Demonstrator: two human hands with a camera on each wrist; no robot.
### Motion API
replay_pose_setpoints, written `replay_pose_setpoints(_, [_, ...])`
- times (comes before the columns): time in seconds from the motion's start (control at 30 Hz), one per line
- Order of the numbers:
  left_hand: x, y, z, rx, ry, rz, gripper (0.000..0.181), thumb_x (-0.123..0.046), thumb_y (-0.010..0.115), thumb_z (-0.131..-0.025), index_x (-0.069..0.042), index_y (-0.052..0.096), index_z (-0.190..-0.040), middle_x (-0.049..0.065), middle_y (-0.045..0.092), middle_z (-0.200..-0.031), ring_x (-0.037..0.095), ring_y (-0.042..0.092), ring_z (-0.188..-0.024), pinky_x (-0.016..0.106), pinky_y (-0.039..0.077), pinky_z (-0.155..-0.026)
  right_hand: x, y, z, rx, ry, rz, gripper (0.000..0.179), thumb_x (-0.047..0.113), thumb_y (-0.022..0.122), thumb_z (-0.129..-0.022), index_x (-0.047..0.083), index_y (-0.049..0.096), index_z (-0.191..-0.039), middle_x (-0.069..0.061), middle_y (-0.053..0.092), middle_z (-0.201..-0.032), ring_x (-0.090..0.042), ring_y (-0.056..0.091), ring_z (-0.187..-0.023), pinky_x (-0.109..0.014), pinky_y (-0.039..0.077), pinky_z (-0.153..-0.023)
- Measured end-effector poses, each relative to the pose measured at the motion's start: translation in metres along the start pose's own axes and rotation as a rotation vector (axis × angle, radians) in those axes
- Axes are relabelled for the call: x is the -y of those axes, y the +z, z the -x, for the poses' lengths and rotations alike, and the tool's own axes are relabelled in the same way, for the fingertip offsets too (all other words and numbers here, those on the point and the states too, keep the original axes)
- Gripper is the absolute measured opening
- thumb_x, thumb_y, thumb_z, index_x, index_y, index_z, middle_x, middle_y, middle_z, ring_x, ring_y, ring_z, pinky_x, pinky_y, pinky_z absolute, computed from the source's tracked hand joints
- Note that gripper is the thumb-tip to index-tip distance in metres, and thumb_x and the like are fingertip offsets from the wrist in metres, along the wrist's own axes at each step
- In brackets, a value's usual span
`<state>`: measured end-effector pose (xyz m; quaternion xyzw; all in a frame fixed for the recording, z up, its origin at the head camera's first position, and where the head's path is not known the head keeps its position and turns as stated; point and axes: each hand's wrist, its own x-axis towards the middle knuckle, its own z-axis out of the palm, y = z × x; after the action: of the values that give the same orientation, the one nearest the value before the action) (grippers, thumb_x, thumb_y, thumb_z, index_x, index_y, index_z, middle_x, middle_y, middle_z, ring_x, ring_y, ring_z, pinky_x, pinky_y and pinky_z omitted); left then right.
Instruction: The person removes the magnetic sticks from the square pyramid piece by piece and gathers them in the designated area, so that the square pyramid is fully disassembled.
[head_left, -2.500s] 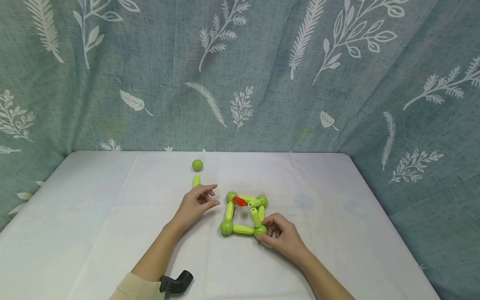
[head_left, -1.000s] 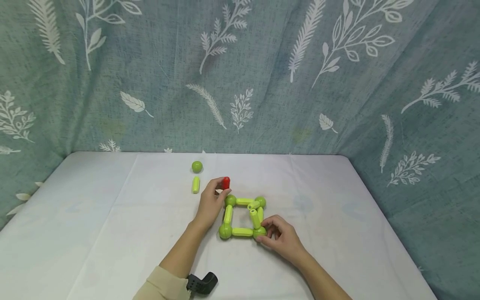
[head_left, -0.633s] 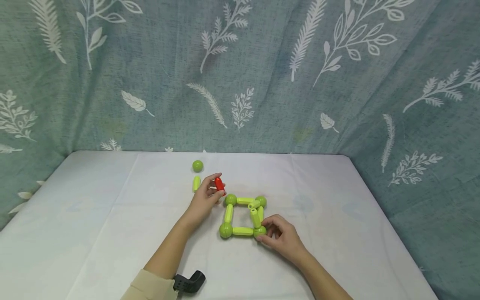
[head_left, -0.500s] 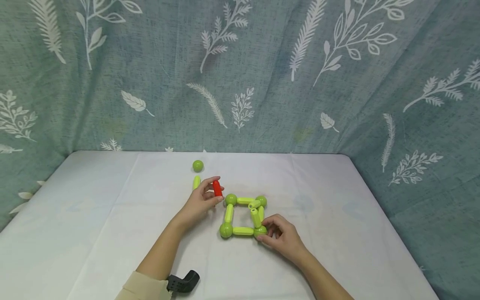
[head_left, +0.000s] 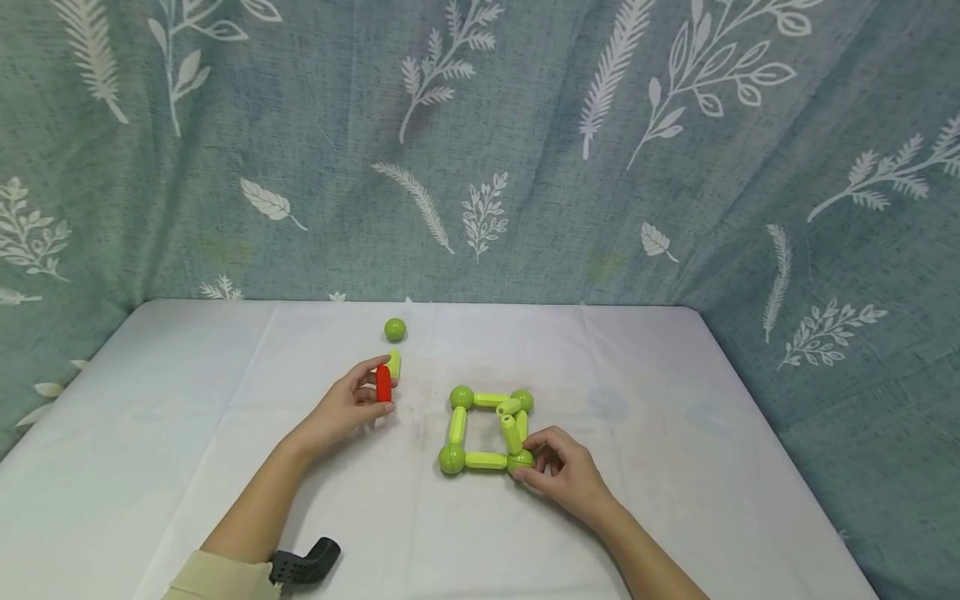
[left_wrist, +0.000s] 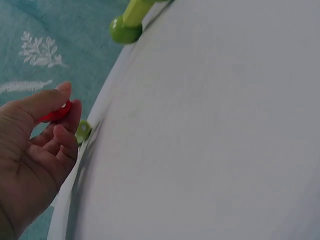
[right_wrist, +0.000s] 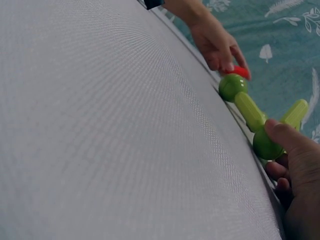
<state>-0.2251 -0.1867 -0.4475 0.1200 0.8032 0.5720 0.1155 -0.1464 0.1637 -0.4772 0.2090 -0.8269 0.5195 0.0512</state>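
Observation:
My left hand [head_left: 343,410] pinches a short red rod [head_left: 384,384] between thumb and fingers, held upright left of the green frame. My right hand [head_left: 566,471] grips the near right green ball [head_left: 520,462] of that frame. The frame is a square of light green rods [head_left: 486,461] joined by green balls at its corners. From its two right balls, further rods [head_left: 511,434] stick up at a slant. In the right wrist view the thumb presses on the gripped ball [right_wrist: 267,144].
Behind the left hand lies a loose light green rod [head_left: 395,364], partly hidden by the fingers. Beyond it, near the far edge of the white table [head_left: 637,375], sits a loose green ball [head_left: 395,329]. A patterned green-blue curtain [head_left: 480,150] hangs behind.
The red rod, earlier lying angled at the frame's far left corner, is now lifted off in the left hand and carried leftward. The right hand stays on its ball.

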Motion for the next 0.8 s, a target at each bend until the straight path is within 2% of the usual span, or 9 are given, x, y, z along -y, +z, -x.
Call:
replay_pose_setpoints(0.13, [0.005,-0.014,-0.002,-0.030,-0.009,-0.053,0.078,-0.007,0.067,-0.086,-0.005,0.020,-0.148,0.022,0.046,-0.122,0.020,0.058,-0.099,0.019,0.050,-0.072,0.002,0.000,0.000,-0.001,0.017,0.021,0.033,0.010,0.081,-0.072,0.012,0.062,-0.099,0.000,0.059,-0.083,-0.007,0.052,-0.066,-0.019,0.042,-0.054])
replay_pose_setpoints(0.23, [0.010,-0.024,-0.008,-0.040,-0.029,-0.168,0.073,-0.010,0.068,-0.086,-0.003,0.025,-0.145,0.020,0.049,-0.120,0.021,0.058,-0.100,0.021,0.049,-0.076,0.011,-0.001,0.000,-0.002,-0.003,0.020,0.032,0.005,0.080,-0.072,0.006,0.062,-0.098,-0.007,0.059,-0.082,-0.009,0.052,-0.065,-0.020,0.043,-0.053])
replay_pose_setpoints(0.33, [0.012,-0.031,-0.015,-0.036,-0.030,-0.306,0.070,-0.012,0.068,-0.087,-0.002,0.028,-0.143,0.019,0.051,-0.118,0.025,0.057,-0.101,0.031,0.048,-0.085,0.024,-0.004,0.000,0.005,-0.017,0.007,0.031,0.002,0.079,-0.072,0.002,0.061,-0.097,-0.011,0.059,-0.082,-0.009,0.052,-0.064,-0.021,0.043,-0.053])
replay_pose_setpoints(0.4, [0.013,-0.035,-0.021,-0.030,-0.032,-0.359,0.068,-0.013,0.067,-0.087,-0.003,0.028,-0.142,0.019,0.052,-0.119,0.029,0.056,-0.104,0.040,0.046,-0.091,0.031,-0.006,-0.001,0.010,-0.028,-0.001,0.030,0.001,0.078,-0.073,0.001,0.061,-0.097,-0.012,0.059,-0.081,-0.008,0.052,-0.065,-0.021,0.043,-0.053])
replay_pose_setpoints(0.47, [0.013,-0.038,-0.026,-0.019,-0.026,-0.395,0.068,-0.013,0.067,-0.087,-0.001,0.029,-0.142,0.022,0.049,-0.121,0.032,0.053,-0.108,0.046,0.044,-0.093,0.033,-0.007,-0.001,0.014,-0.029,0.001,0.029,0.002,0.078,-0.074,0.001,0.061,-0.098,-0.012,0.058,-0.082,-0.007,0.052,-0.065,-0.021,0.044,-0.053])
replay_pose_setpoints(0.57, [0.014,-0.042,-0.034,-0.005,-0.041,-0.448,0.068,-0.018,0.068,-0.088,0.001,0.031,-0.141,0.025,0.044,-0.122,0.035,0.047,-0.111,0.048,0.042,-0.093,0.034,-0.007,-0.001,0.018,-0.031,0.000,0.030,0.002,0.078,-0.074,0.001,0.061,-0.098,-0.012,0.059,-0.082,-0.008,0.052,-0.065,-0.021,0.044,-0.053])
replay_pose_setpoints(0.7, [0.014,-0.045,-0.042,0.028,-0.092,-0.545,0.069,-0.028,0.065,-0.089,0.001,0.032,-0.142,0.027,0.040,-0.120,0.037,0.042,-0.110,0.053,0.040,-0.094,0.033,-0.007,-0.001,0.017,-0.027,0.002,0.030,0.003,0.078,-0.074,0.001,0.061,-0.098,-0.012,0.059,-0.083,-0.006,0.052,-0.066,-0.021,0.043,-0.052])
replay_pose_setpoints(0.8, [0.010,-0.048,-0.047,0.077,-0.121,-0.576,0.070,-0.031,0.063,-0.090,0.001,0.030,-0.143,0.025,0.042,-0.116,0.035,0.042,-0.106,0.051,0.041,-0.093,0.030,-0.007,-0.001,0.010,-0.036,0.008,0.030,0.002,0.078,-0.073,0.000,0.061,-0.098,-0.012,0.059,-0.082,-0.007,0.052,-0.065,-0.021,0.043,-0.051])
